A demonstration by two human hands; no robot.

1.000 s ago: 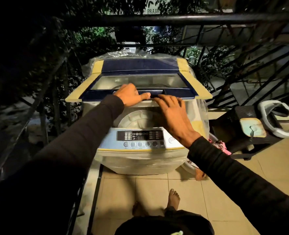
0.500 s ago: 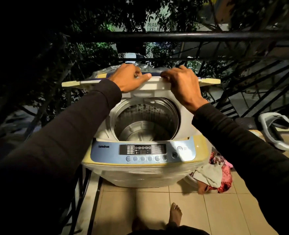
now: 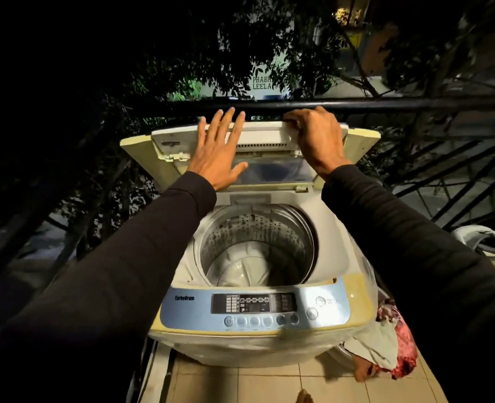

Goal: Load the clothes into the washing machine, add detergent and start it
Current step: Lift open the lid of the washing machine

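Observation:
A top-loading washing machine (image 3: 321, 257) stands in front of me with its folding lid (image 3: 266, 141) raised upright at the back. The drum (image 3: 255, 248) is open and holds nothing I can see. My left hand (image 3: 218, 152) lies flat with straight fingers against the lid's inner face. My right hand (image 3: 313, 138) curls its fingers over the lid's top edge. A blue control panel (image 3: 255, 308) with buttons runs along the front. A pile of clothes (image 3: 385, 347), grey and red-patterned, lies in a tub on the floor at the machine's right.
A dark metal railing (image 3: 400, 103) runs just behind the lid, with trees beyond. A white object (image 3: 484, 239) sits at the right on a ledge. Beige floor tiles (image 3: 269, 385) lie in front of the machine, and my bare foot (image 3: 304, 397) shows at the bottom.
The lid has swung from half-raised to fully upright. My left hand has let go of its edge and now lies flat on the inner face. The view has moved closer to the machine.

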